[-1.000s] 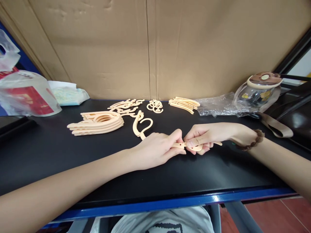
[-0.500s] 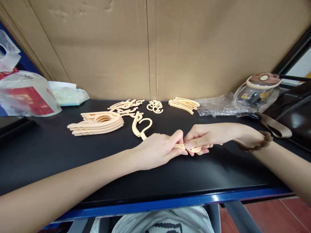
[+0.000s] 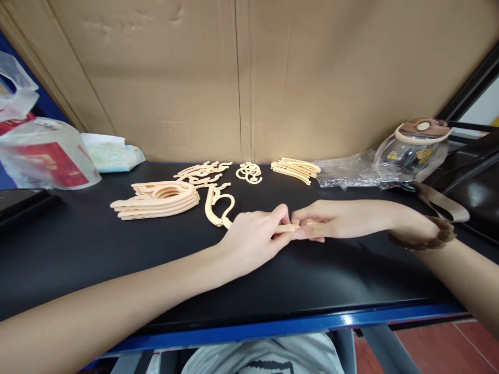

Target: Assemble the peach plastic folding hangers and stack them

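My left hand and my right hand meet at the middle of the black table, both pinching a peach plastic hanger piece between their fingertips. The right fingers lie flat and low over it. A hook part sticks out to the left past my left hand and rests on the table. A stack of assembled peach hangers lies to the left of it. Behind it lie loose hook pieces, small rings and a pile of hanger arms.
A cardboard wall closes off the back. A plastic bag and a tissue pack sit at the far left. Crumpled clear wrap, a lidded bottle with a strap and a dark bag are at the right. The table's front edge is blue.
My right hand has flattened and lowered onto the piece, hiding the arm that stuck out beneath it. The hook part has swung slightly left and the view has shifted a little.
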Demonstrator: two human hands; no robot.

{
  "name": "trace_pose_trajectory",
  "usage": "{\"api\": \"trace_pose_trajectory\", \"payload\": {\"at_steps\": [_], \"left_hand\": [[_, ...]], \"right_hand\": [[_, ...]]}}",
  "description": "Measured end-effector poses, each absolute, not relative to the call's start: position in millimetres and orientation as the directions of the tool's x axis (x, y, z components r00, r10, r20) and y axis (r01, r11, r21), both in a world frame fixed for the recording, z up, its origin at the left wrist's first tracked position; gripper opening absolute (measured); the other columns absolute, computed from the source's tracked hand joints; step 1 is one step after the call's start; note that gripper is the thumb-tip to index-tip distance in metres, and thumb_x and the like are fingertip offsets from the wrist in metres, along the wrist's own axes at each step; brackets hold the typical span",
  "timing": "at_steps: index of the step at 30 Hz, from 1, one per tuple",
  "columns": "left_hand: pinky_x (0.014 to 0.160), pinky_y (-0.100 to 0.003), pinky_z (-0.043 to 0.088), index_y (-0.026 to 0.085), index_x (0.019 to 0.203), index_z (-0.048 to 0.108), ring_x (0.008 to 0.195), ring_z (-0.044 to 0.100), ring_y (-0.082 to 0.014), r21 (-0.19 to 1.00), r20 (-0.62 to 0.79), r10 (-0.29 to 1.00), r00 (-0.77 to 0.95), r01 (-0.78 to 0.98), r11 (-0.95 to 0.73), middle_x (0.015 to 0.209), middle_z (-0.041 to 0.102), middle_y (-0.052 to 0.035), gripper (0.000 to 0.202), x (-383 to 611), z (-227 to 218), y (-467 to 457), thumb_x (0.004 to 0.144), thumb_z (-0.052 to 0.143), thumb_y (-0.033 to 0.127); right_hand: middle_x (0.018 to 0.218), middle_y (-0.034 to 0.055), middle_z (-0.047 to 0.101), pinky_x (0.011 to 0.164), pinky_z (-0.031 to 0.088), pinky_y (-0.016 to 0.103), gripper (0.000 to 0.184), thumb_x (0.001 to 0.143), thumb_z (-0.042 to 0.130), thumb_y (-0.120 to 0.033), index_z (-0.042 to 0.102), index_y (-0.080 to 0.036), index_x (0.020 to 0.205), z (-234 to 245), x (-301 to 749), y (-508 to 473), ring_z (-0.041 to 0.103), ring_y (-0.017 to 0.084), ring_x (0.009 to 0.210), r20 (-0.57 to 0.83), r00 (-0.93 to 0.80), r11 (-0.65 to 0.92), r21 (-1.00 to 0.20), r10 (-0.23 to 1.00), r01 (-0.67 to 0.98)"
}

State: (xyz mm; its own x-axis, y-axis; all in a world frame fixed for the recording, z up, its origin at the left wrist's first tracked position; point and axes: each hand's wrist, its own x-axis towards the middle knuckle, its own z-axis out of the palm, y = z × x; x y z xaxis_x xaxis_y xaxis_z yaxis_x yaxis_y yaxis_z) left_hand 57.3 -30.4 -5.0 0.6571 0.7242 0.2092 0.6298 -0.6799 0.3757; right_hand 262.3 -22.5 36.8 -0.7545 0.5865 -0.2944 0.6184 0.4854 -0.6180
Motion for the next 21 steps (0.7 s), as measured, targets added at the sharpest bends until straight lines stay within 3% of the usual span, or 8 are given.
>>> {"api": "trace_pose_trajectory", "payload": {"at_steps": [5, 9, 14, 18, 21], "left_hand": [[0.065, -0.028, 0.041, 0.023, 0.094, 0.057, 0.083, 0.059, -0.018, 0.311, 0.28, 0.674, 0.683, 0.6, -0.737, 0.087, 0.063, 0.0018, 0.008, 54, -7, -27, 0.089, 0.054, 0.028], [0.076, -0.031, 0.043, 0.023, 0.104, 0.058, 0.091, 0.055, -0.0182, 0.336, 0.292, 0.607, 0.739, 0.516, -0.788, 0.097, 0.063, 0.0009, 0.015, 52, -10, -23, 0.091, 0.051, 0.02], [0.083, -0.033, 0.043, 0.021, 0.108, 0.058, 0.094, 0.054, -0.0187, 0.343, 0.287, 0.578, 0.764, 0.481, -0.807, 0.1, 0.061, -0.0018, 0.019, 52, -10, -23, 0.091, 0.049, 0.017], [0.088, -0.033, 0.043, 0.021, 0.114, 0.057, 0.099, 0.055, -0.0186, 0.369, 0.269, 0.557, 0.786, 0.45, -0.813, 0.106, 0.059, -0.0039, 0.026, 50, -9, -23, 0.093, 0.044, 0.016], [0.092, -0.032, 0.042, 0.023, 0.118, 0.057, 0.104, 0.053, -0.0184, 0.39, 0.252, 0.545, 0.8, 0.432, -0.813, 0.11, 0.059, -0.004, 0.028, 49, -9, -21, 0.095, 0.044, 0.019]], "right_hand": [[0.067, -0.0051, 0.038, 0.052, 0.027, 0.022, 0.031, 0.087, 0.053, -0.049, 0.053, -0.018, 0.084, 40, 273, -15, 0.035, 0.009, 0.059, -0.282, -0.735, 0.519, -0.556, 0.617, 0.649], [0.069, -0.003, 0.051, 0.059, 0.033, 0.025, 0.021, 0.086, 0.055, -0.04, 0.062, -0.02, 0.087, 43, 286, -8, 0.046, 0.012, 0.064, -0.263, -0.691, 0.561, -0.426, 0.673, 0.709], [0.102, 0.0065, 0.064, 0.08, 0.041, 0.035, 0.013, 0.077, 0.062, -0.026, 0.072, -0.022, 0.086, 41, 298, 0, 0.057, 0.023, 0.091, -0.109, -0.629, 0.611, -0.16, 0.77, 0.776], [0.124, 0.0058, 0.057, 0.095, 0.039, 0.04, 0.024, 0.079, 0.054, -0.015, 0.074, -0.026, 0.086, 36, 298, 2, 0.043, 0.03, 0.126, 0.012, -0.673, 0.668, -0.135, 0.74, 0.732], [0.128, 0.0031, 0.055, 0.102, 0.035, 0.04, 0.029, 0.08, 0.048, -0.01, 0.073, -0.025, 0.082, 30, 292, 4, 0.034, 0.028, 0.134, 0.081, -0.724, 0.726, -0.149, 0.685, 0.671]]}}
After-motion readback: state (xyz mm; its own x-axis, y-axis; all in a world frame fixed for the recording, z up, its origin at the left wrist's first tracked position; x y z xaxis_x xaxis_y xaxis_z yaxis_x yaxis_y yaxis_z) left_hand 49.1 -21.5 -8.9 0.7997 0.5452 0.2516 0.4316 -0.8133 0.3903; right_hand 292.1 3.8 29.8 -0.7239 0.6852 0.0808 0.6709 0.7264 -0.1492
